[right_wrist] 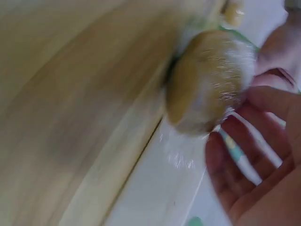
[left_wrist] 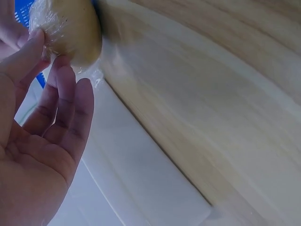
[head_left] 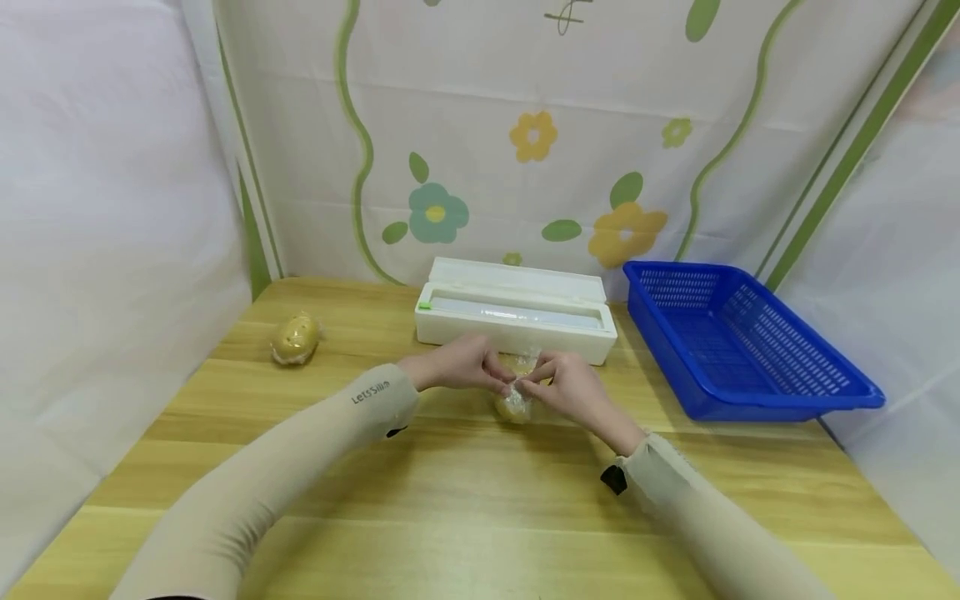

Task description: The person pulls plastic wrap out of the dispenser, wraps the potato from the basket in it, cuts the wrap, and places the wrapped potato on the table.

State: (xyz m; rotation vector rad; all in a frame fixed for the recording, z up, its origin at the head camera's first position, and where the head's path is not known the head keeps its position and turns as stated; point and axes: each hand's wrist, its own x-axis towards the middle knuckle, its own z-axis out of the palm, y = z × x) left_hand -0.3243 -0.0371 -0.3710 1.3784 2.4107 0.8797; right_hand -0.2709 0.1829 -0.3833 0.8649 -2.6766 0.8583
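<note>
A potato (head_left: 513, 408) in clear cling film sits in front of the white film box, between both hands. My left hand (head_left: 467, 363) pinches the gathered film at the potato's top with thumb and index finger; in the left wrist view its other fingers stand apart from the potato (left_wrist: 83, 33), loosely bent. From the other side my right hand (head_left: 573, 392) pinches the same film. The right wrist view is blurred, with the wrapped potato (right_wrist: 207, 82) beside the right thumb and fingers. Part of the film is hidden behind the fingertips.
The white cling film box (head_left: 517, 335) stands behind the hands, lid raised, with a roll inside and a green slider at its left end. Another wrapped potato (head_left: 296, 339) lies at the left. A blue plastic basket (head_left: 678, 371) stands at the right on the wooden table (head_left: 480, 517).
</note>
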